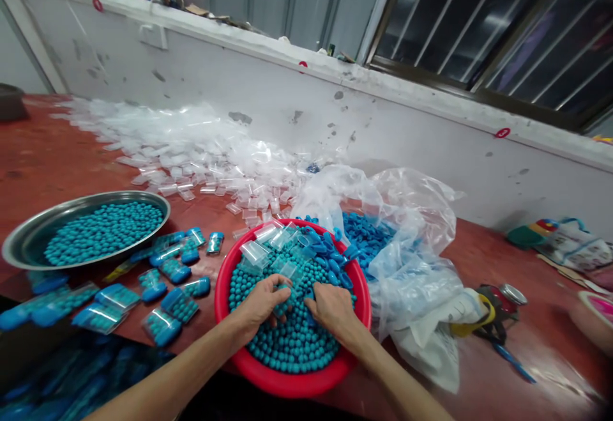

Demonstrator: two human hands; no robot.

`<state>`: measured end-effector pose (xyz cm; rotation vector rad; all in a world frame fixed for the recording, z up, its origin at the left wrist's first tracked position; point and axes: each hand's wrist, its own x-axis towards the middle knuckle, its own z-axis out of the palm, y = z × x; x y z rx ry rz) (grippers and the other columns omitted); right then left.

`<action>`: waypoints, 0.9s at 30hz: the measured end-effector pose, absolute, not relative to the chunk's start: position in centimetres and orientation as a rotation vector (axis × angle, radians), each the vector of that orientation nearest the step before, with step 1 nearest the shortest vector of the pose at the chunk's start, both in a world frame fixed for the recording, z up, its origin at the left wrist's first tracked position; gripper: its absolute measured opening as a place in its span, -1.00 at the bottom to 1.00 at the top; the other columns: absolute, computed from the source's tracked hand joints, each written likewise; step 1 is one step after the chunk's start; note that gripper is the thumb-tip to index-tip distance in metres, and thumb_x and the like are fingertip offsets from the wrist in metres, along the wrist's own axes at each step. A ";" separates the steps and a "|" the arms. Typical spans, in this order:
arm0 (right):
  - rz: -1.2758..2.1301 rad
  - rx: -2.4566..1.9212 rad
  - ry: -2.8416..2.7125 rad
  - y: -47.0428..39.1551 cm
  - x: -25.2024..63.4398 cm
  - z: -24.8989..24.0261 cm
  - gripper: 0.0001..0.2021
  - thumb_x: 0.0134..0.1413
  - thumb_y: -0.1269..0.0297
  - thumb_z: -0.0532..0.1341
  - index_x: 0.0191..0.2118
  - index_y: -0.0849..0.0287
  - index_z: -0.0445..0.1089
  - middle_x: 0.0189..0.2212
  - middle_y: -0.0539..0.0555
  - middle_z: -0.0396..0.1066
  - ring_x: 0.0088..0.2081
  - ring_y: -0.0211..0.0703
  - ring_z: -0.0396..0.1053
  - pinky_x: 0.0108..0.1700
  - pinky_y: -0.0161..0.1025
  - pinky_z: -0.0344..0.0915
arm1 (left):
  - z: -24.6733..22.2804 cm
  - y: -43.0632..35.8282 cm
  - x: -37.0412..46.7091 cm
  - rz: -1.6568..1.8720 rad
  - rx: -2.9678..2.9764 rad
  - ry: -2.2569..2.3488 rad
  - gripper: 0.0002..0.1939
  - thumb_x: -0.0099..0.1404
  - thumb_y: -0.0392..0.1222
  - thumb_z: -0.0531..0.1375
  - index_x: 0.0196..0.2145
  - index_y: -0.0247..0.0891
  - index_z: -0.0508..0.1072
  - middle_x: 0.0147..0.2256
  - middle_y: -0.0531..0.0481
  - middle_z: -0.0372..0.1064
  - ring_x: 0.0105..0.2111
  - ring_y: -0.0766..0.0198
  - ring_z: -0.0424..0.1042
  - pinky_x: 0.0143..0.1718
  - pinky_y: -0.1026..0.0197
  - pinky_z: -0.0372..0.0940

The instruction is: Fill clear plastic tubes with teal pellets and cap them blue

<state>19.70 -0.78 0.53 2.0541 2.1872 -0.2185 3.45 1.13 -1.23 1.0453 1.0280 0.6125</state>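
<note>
Inside red basin [292,384], round turquoise beads [297,348], clear containers [255,254], blue caps [335,260].

Single head cam, looking forward and down over the table [483,248]. Wide view, rolled: the ledge [230,32] slopes down to the right. Basin [287,384] close, below center, with left hand [264,299] and right hand [332,309] over it. Wall [407,133] and window [445,18] farther back, up top.
</note>
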 end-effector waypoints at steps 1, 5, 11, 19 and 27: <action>-0.210 2.055 2.199 -0.8 19.2 0.3 -0.76 0.10 0.22 0.01 -0.27 0.23 0.35 -0.29 0.20 0.44 -0.24 -0.04 0.39 -0.29 -0.25 0.20 | -1.3 1.1 3.4 0.624 1.052 1.030 -0.64 0.00 -0.01 0.11 -0.28 -0.25 0.19 -0.60 0.15 0.27 -0.70 0.42 0.26 -0.76 0.43 -0.01; -0.225 2.038 2.228 -0.7 18.8 -0.2 -0.77 0.08 0.20 0.05 -0.24 0.21 0.32 -0.28 0.16 0.44 -0.22 -0.05 0.38 -0.29 -0.27 0.20 | -1.6 1.1 3.5 0.632 1.069 1.031 -0.66 0.00 -0.05 0.11 -0.28 -0.26 0.20 -0.60 0.15 0.25 -0.71 0.42 0.25 -0.76 0.43 -0.01; -0.364 2.011 2.254 0.2 20.4 -0.1 -0.86 -0.01 0.36 0.10 -0.30 0.24 0.35 -0.30 0.20 0.43 -0.22 0.00 0.36 -0.24 -0.23 0.19 | -1.9 0.9 3.5 0.675 1.098 0.922 -0.65 0.00 -0.05 0.14 -0.27 -0.27 0.21 -0.56 0.14 0.25 -0.68 0.43 0.26 -0.74 0.43 0.02; -1.506 2.032 2.532 0.1 20.7 0.0 -0.72 0.16 0.22 -0.09 -0.16 0.17 0.29 -0.56 -0.05 0.30 -0.57 -0.31 0.26 -0.54 -0.40 0.19 | -1.4 0.7 3.8 0.668 1.126 0.904 -0.60 0.00 -0.05 0.13 -0.22 -0.29 0.19 -0.51 0.11 0.27 -0.73 0.47 0.21 -0.78 0.43 0.03; -1.972 2.213 2.429 -0.7 18.9 -0.5 -0.68 0.09 0.13 0.00 -0.38 0.25 0.37 -0.65 -0.07 0.21 -0.67 -0.34 0.20 -0.64 -0.41 0.15 | -1.4 0.7 3.8 0.714 1.150 0.819 -0.49 0.04 -0.06 0.12 -0.07 -0.30 0.11 -0.42 0.05 0.31 -0.71 0.47 0.24 -0.77 0.42 0.10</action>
